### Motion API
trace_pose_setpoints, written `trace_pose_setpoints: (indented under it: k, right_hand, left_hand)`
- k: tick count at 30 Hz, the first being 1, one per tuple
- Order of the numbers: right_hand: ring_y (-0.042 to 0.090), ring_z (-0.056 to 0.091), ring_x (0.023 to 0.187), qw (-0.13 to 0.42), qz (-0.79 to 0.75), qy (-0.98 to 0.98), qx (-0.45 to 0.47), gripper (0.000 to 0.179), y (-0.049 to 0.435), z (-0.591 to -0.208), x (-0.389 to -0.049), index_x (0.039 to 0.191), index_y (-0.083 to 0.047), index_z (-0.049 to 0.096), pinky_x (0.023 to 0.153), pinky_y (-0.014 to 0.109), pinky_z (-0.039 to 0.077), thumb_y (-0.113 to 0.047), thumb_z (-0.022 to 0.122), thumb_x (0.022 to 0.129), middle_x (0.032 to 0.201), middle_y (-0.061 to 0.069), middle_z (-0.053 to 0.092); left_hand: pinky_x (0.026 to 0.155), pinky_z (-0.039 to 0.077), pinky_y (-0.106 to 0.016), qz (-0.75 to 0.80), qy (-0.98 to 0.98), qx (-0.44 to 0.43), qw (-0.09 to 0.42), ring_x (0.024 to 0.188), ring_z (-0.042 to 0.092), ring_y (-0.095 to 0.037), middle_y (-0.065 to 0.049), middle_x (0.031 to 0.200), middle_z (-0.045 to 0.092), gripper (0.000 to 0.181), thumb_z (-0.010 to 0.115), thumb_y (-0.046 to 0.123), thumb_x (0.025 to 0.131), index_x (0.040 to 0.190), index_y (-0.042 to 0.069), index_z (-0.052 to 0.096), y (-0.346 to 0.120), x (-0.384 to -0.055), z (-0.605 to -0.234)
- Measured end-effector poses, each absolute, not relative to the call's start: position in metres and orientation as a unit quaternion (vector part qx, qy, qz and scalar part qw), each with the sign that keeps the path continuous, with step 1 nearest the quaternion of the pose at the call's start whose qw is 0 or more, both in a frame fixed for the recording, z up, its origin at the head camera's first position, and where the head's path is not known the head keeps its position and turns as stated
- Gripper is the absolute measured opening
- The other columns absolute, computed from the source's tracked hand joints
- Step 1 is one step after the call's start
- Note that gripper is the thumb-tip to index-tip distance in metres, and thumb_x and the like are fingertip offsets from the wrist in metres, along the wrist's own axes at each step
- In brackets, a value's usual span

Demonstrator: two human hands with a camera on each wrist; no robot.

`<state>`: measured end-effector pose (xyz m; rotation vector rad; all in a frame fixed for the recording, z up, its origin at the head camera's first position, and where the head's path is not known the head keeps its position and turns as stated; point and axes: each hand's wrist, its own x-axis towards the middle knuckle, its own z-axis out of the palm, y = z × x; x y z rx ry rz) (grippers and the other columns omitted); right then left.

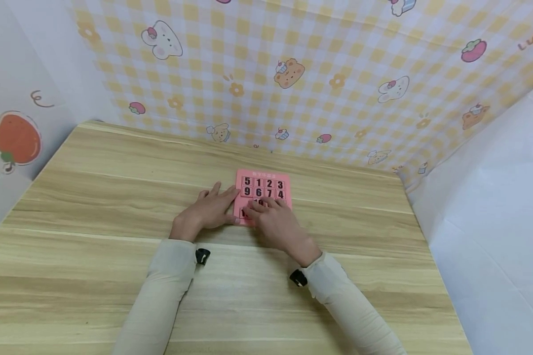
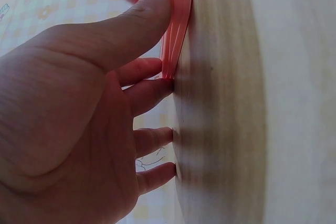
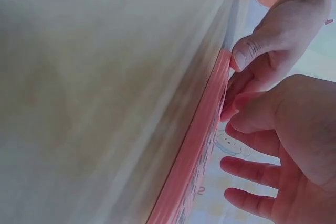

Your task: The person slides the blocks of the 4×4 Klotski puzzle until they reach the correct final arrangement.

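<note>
A pink sliding number puzzle [image 1: 238, 199] with black-numbered tiles lies flat on the wooden table. In the head view its upper rows read 5 1 2 3 and 9 6 7 4; the lower rows are partly covered by fingers. My left hand [image 1: 209, 209] is spread at the puzzle's left side, thumb at the near left corner, fingertips along the edge and on the table. Over the lower rows reaches my right hand [image 1: 277, 224], its fingertips touching the tiles. The left wrist view shows the left thumb [image 2: 142, 22] against the puzzle's pink side [image 2: 178, 19].
The wooden table [image 1: 115, 276] extends around the puzzle. Behind it hangs a yellow-checked cloth [image 1: 248, 59] with cartoon prints. White sheets [image 1: 493, 207] stand along the right and left sides. Each sleeve bears a small black device [image 1: 202, 256] near the wrist.
</note>
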<state>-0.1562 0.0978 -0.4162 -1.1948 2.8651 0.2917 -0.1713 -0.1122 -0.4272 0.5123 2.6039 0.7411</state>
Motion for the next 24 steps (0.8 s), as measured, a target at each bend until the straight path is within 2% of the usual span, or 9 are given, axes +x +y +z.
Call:
trace_pose_setpoints:
  k: [6,10,17,24]
  right_hand:
    - [0.031,0.044,0.140,0.022,0.094,0.930,-0.354,0.044,0.095,-0.414,-0.166,0.147,-0.025,0.050,0.113,0.051,0.038,-0.015,0.049,0.104,0.152,-0.002,0.047]
    - [0.033,0.042,0.141,0.029,0.082,0.934,-0.346,0.044,0.094,-0.417,-0.171,0.147,-0.025,0.050,0.113,0.053,0.037,-0.015,0.048,0.104,0.154,0.000,0.044]
    - [0.035,0.035,0.145,0.050,0.072,0.938,-0.336,0.048,0.092,-0.421,-0.178,0.153,-0.023,0.040,0.115,0.056,0.034,-0.018,0.044,0.106,0.160,0.005,0.034]
    - [0.033,0.034,0.146,0.060,0.092,0.936,-0.335,0.051,0.090,-0.425,-0.182,0.156,-0.023,0.034,0.114,0.056,0.035,-0.019,0.043,0.106,0.161,0.003,0.033]
  left_hand:
    - [0.120,0.005,-0.062,0.264,0.927,0.183,0.192,0.151,-0.001,-0.045,-0.015,0.164,0.020,0.084,0.068,0.039,0.093,0.158,0.007,0.024,-0.112,-0.171,-0.426]
    - [0.120,0.006,-0.063,0.258,0.928,0.186,0.192,0.151,0.000,-0.045,-0.015,0.164,0.021,0.083,0.067,0.038,0.093,0.158,0.007,0.024,-0.112,-0.172,-0.427]
    - [0.120,0.007,-0.062,0.256,0.929,0.186,0.193,0.151,0.000,-0.045,-0.015,0.163,0.022,0.084,0.067,0.039,0.093,0.158,0.008,0.024,-0.112,-0.173,-0.428]
    - [0.120,0.006,-0.062,0.258,0.928,0.185,0.195,0.151,-0.001,-0.044,-0.014,0.164,0.022,0.084,0.067,0.040,0.093,0.158,0.008,0.024,-0.112,-0.173,-0.429]
